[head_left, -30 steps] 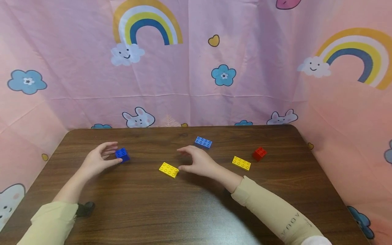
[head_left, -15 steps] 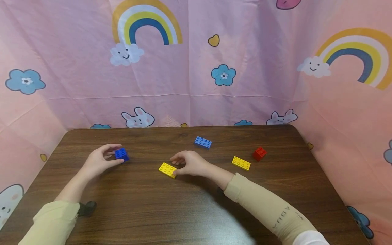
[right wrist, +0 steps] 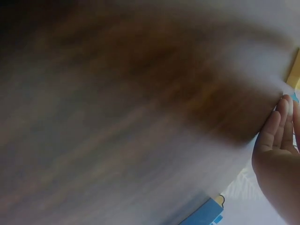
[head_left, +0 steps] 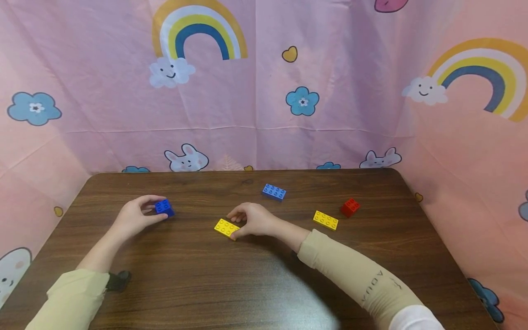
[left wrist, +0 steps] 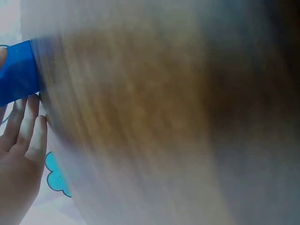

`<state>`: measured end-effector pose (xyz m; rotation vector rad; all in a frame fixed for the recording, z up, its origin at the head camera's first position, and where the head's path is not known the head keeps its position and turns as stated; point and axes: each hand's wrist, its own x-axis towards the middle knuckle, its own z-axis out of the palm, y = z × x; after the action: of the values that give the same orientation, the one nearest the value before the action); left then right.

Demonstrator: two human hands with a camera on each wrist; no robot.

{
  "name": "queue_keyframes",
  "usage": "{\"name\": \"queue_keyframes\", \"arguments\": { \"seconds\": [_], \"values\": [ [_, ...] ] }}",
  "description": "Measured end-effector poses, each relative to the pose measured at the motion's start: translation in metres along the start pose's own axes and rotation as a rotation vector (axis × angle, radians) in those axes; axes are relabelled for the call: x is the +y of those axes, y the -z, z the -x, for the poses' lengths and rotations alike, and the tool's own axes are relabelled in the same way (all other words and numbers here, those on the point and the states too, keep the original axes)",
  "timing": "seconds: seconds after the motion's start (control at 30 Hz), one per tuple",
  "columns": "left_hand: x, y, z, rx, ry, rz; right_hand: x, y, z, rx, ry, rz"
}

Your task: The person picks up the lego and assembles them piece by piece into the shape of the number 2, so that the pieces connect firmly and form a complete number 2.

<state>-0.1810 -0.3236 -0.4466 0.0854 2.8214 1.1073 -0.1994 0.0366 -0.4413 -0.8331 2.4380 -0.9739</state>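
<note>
At the left of the table, my left hand (head_left: pixel 134 215) holds a dark blue square building brick (head_left: pixel 164 207), thumb on its near side and fingers behind it. In the left wrist view the same brick (left wrist: pixel 18 72) shows at the left edge, just above the fingers (left wrist: pixel 30 122). Near the middle, my right hand (head_left: pixel 256 220) has its thumb at the near edge and its curled fingers at the far edge of a yellow eight-stud brick (head_left: pixel 224 227), covering its right end. The right wrist view shows only a sliver of that brick (right wrist: pixel 294 72) beyond the fingertips.
A lighter blue brick (head_left: pixel 274 192) lies behind my right hand. To the right are a second yellow brick (head_left: pixel 325 220) and a red square brick (head_left: pixel 350 207). The brown wooden table (head_left: pixel 198 284) ends at a pink patterned curtain (head_left: pixel 264 110).
My right hand has moved left and slightly nearer, closing its thumb and fingers about the yellow brick's right end. My left thumb and fingers have drawn in on the dark blue brick.
</note>
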Motion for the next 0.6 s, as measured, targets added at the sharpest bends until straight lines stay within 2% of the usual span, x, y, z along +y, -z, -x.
{"name": "queue_keyframes", "arguments": {
  "seconds": [0.33, 0.6],
  "values": [
    [-0.0007, -0.0005, -0.0014, 0.016, 0.040, -0.031, -0.0020, -0.0039, -0.0048, 0.024, -0.001, 0.105],
    [-0.0007, -0.0017, -0.0003, 0.037, 0.040, -0.036, -0.0041, -0.0077, -0.0052, 0.034, -0.019, 0.163]
  ]
}}
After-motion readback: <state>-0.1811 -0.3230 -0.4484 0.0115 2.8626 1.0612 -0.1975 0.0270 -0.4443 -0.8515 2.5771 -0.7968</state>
